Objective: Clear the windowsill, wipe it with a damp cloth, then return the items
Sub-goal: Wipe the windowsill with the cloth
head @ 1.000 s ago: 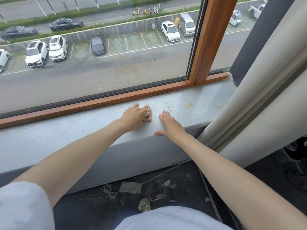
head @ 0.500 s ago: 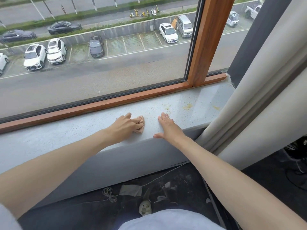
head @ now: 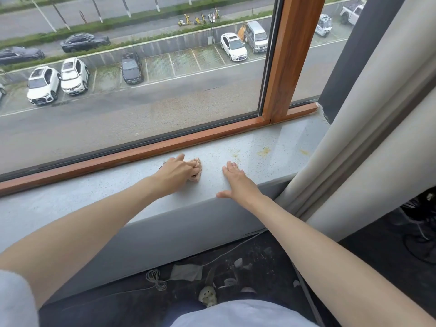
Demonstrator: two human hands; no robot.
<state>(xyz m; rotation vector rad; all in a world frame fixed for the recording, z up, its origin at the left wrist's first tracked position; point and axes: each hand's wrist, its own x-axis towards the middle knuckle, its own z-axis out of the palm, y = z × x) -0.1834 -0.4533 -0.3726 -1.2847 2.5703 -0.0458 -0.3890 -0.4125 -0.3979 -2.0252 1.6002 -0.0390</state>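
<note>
Now: left hand, gripping bunched cloth, returns toward window frame mid-wipe; right hand flat, fingers straight, on windowsill; yellow stains remain unwiped.

I have both arms stretched forward. My left hand lies palm down, fingers curled round a small cloth; my right hand lies flat, fingers straight, thumb spread out.
</note>
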